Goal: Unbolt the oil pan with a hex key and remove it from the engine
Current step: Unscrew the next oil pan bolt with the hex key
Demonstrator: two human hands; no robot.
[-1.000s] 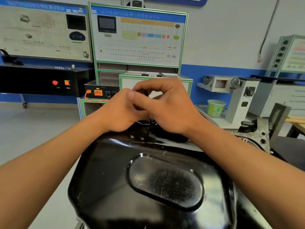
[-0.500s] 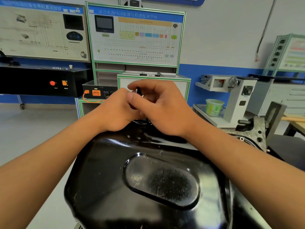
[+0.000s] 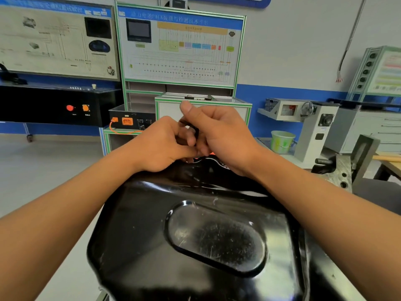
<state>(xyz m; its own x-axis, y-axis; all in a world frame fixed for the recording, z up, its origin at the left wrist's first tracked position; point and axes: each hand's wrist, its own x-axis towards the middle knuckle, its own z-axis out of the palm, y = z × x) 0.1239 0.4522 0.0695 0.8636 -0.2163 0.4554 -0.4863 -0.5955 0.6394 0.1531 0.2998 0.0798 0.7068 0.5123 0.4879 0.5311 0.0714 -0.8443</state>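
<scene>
A glossy black oil pan (image 3: 141,231) with an oval raised boss fills the lower middle of the view, bottom side up on the engine. Both hands meet at its far edge. My right hand (image 3: 223,137) grips a black hex key (image 3: 191,127), whose bent arm shows between thumb and fingers. My left hand (image 3: 161,146) is curled beside it, fingertips on the key's lower part. The key's tip and the bolt under it are hidden behind the fingers.
Grey engine block flange (image 3: 340,172) with bolt holes sticks out at the right of the pan. Beyond stand a green-framed training panel (image 3: 180,48), a white cabinet (image 3: 204,105), a black console (image 3: 54,105), a green bucket (image 3: 282,141) and a grey machine (image 3: 314,127).
My right hand has rotated: its thumb has lifted up and the hex key's arm now shows between the fingers. The left hand stays curled against it. The pan has not moved.
</scene>
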